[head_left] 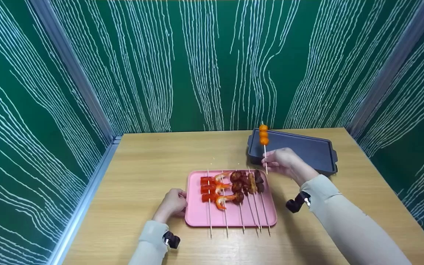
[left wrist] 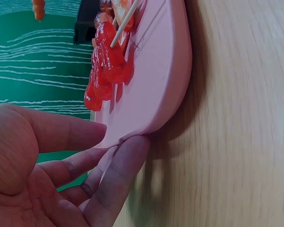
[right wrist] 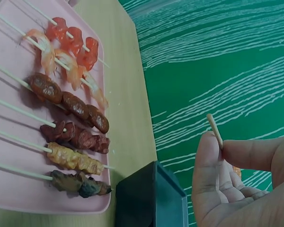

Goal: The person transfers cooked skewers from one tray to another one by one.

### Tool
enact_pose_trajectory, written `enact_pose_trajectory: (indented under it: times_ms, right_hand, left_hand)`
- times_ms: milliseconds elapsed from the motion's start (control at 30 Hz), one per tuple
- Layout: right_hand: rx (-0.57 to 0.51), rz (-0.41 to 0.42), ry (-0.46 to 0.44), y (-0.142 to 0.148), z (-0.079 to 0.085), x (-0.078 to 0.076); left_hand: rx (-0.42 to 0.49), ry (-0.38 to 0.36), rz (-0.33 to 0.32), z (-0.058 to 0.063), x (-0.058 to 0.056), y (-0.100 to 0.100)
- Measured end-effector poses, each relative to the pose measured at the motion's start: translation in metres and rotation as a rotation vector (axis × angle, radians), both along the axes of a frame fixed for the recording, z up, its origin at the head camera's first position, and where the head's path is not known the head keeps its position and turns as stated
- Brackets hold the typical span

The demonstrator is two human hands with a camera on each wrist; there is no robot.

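Note:
My right hand (head_left: 285,162) pinches the stick of a skewer with several orange balls (head_left: 263,135), held upright over the near left corner of a dark rectangular pan (head_left: 304,145). In the right wrist view, the stick's bare end (right wrist: 215,130) pokes out between thumb and forefinger. At the left edge of a pink tray (head_left: 196,217), my left hand (head_left: 173,202) grips the rim between thumb and fingers. Side by side on that tray lie a skewer of red chunks (head_left: 208,189), a shrimp skewer (head_left: 220,202), a brown-ball skewer (right wrist: 75,105) and several other meat skewers (right wrist: 75,158).
The pan stands at the back right of the wooden table (head_left: 149,158), just behind the tray's right corner. Bare stick ends overhang the tray's near edge. Green panels (head_left: 197,73) with white lines enclose the table at the back and sides.

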State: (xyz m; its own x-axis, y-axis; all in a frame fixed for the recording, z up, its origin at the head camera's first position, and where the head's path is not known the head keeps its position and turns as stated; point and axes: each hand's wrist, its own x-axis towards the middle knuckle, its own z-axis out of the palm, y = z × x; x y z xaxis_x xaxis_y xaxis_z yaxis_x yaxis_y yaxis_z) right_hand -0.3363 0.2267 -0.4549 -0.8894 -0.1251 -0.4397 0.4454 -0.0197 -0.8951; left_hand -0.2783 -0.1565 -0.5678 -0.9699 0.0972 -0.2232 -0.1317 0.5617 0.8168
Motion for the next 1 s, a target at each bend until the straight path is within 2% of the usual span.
enact_pose_trajectory:
  times_ms: [133, 233, 467, 667, 800, 1000]
  right_hand:
    - [0.024, 0.007, 0.002, -0.006, 0.007, 0.005]
    - [0.035, 0.02, 0.01, -0.011, 0.012, 0.008]
    - [0.052, 0.078, 0.058, -0.026, 0.02, 0.02]
    - [0.076, 0.12, 0.062, -0.042, 0.023, 0.029]
    - [0.108, 0.15, 0.066, -0.052, 0.025, 0.036]
    - [0.082, 0.183, 0.082, -0.062, 0.024, 0.044]
  left_hand:
    - [0.014, -0.009, -0.009, 0.0, 0.001, 0.0]
    - [0.001, 0.013, -0.018, 0.0, 0.001, 0.0]
    - [0.006, 0.012, -0.02, 0.0, 0.001, 0.0]
    - [0.034, 0.0, -0.014, -0.001, 0.003, -0.001]
    - [0.043, 0.018, -0.022, -0.002, 0.004, -0.001]
    - [0.054, 0.03, -0.031, -0.004, 0.004, -0.001]
